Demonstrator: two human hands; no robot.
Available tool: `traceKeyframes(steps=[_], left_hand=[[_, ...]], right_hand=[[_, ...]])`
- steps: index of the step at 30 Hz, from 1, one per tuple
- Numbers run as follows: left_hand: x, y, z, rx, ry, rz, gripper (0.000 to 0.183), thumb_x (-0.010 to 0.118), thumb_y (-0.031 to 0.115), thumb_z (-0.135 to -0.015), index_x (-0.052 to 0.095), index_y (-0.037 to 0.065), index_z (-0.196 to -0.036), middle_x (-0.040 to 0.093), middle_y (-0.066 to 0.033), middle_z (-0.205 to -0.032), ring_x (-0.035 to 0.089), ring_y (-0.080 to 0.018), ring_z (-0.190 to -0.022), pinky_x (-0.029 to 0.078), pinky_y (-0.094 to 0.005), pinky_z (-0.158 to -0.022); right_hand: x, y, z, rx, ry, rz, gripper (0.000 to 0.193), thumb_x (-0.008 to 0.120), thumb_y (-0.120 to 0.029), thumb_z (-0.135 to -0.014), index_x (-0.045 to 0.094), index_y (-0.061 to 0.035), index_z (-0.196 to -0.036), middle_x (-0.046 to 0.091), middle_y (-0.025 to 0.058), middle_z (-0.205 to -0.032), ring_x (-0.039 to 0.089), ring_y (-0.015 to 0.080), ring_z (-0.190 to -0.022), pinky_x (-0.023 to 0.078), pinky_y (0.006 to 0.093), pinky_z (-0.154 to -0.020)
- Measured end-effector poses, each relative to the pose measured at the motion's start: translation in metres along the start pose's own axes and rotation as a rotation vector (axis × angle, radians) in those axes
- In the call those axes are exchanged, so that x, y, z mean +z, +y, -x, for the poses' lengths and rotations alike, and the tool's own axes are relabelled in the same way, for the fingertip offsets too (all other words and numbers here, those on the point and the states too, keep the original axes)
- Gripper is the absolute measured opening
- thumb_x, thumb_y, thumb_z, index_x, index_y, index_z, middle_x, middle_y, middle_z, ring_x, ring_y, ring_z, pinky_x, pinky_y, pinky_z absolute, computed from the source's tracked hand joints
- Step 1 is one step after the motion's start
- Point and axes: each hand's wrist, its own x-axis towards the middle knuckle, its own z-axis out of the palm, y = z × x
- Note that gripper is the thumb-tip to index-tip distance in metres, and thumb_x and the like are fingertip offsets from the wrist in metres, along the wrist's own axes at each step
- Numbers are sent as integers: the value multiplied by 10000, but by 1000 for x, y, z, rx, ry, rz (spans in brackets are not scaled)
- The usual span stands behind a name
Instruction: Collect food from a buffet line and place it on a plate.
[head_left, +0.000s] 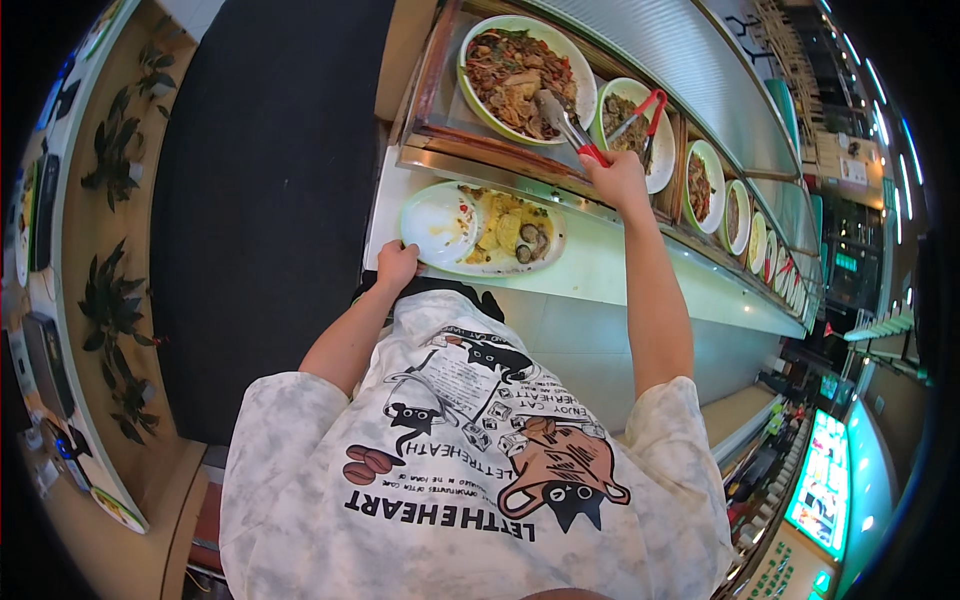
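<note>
My right hand (617, 182) is closed round the red grips of metal tongs (566, 120). The tongs' tips touch the food in a large round bowl (472, 95), where dark stir-fried shreds lie beside paler brown pieces. My left hand (398, 265) pinches the near left edge of a pale oval platter (480, 268) on the white counter. At the platter's left end sits a small white dish (437, 222) stained with sauce. Yellow food and dark round slices (530, 245) lie at its right; whether my left fingers also touch the dish, I cannot tell.
A second bowl (662, 165) with red-handled tongs (655, 105) stands beside the large one. Several more food bowls (705, 185) run along the wooden-framed shelf (470, 150) to the right, beneath a ribbed clear cover (640, 45). Dark floor (270, 220) and a planter (125, 290) are at the left.
</note>
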Motion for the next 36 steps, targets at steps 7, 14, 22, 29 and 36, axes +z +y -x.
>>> traceKeyframes(steps=[7,14,22,29,36], left_hand=[[-16,-3,-13,-3,-1,-22,216,482,109,-728,543,-92,-780,598,-169,-654,607,-205,-539,494,-294,-511],[15,-1,-24,-6,4,-76,226,472,110,-735,539,-98,-793,600,-178,-663,608,-212,-541,497,-305,-524],[42,1,-29,-45,-49,-7,218,466,96,-737,536,-103,-792,595,-175,-653,600,-206,-531,497,-297,-524],[55,-29,-35,-45,-30,60,216,467,83,-728,528,-110,-804,591,-170,-678,596,-201,-535,495,-284,-503],[80,-30,-67,-245,-78,138,204,448,22,-674,508,-101,-825,562,-166,-697,568,-203,-502,481,-266,-453]], right_hand=[[-5,1,15,33,70,-320,286,621,-260,-722,645,5,-830,568,59,-557,516,116,-511,409,260,-520],[8,29,-19,39,-121,-189,323,627,-300,-706,646,11,-787,565,117,-559,547,175,-526,427,295,-547],[6,36,-30,7,-27,-140,311,628,-320,-697,655,-18,-769,568,144,-572,578,222,-571,440,327,-582],[2,71,39,57,47,-595,252,619,-218,-751,639,18,-840,553,36,-575,445,67,-477,355,222,-455],[8,120,91,149,-36,-742,218,571,-155,-801,608,27,-914,554,26,-639,406,41,-458,285,172,-403]])
